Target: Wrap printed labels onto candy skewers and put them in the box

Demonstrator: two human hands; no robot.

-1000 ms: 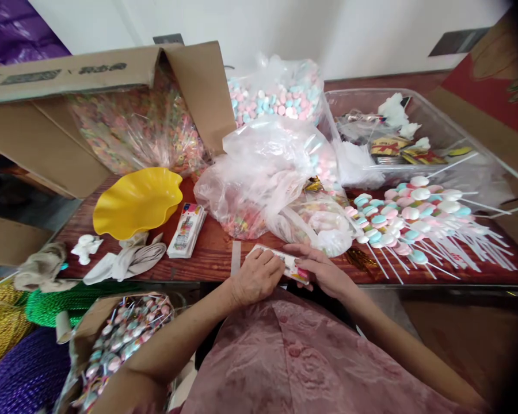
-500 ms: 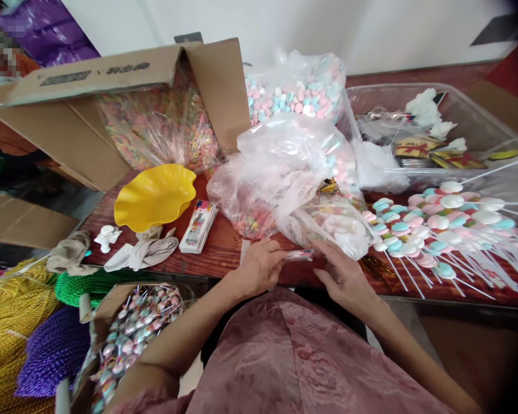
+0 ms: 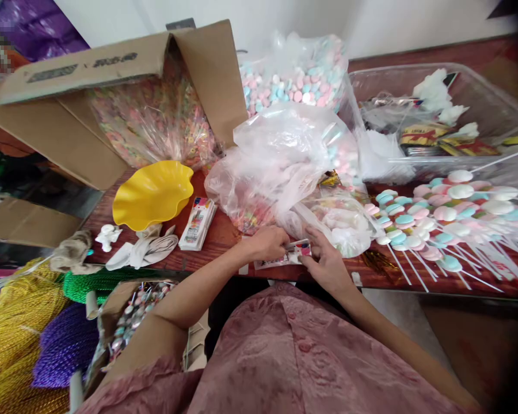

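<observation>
Over the table's front edge, my left hand (image 3: 268,242) is closed on the left part of a small flat printed packet (image 3: 280,262). At the packet's right end my right hand (image 3: 323,260) pinches it between thumb and fingers. White and colourful print shows between the hands; a thin white strip, perhaps a stick, lies across it. Left of my left hand is a stack of similar printed packets (image 3: 197,225). To the right lie many marshmallow lollipops (image 3: 440,221) on white sticks. Just beyond my hands are clear bags of candy (image 3: 259,195).
A yellow wavy bowl (image 3: 153,195) and a bundled white cloth (image 3: 144,250) are at the left. Behind stand an open carton (image 3: 211,75), a bag of marshmallows (image 3: 297,80) and a clear plastic bin (image 3: 479,80). A box of lollipops (image 3: 132,316) sits below.
My right hand, apart from the packet with fingers spread before, has closed on its right end. The packet now shows more of its printed face. The camera view has shifted slightly.
</observation>
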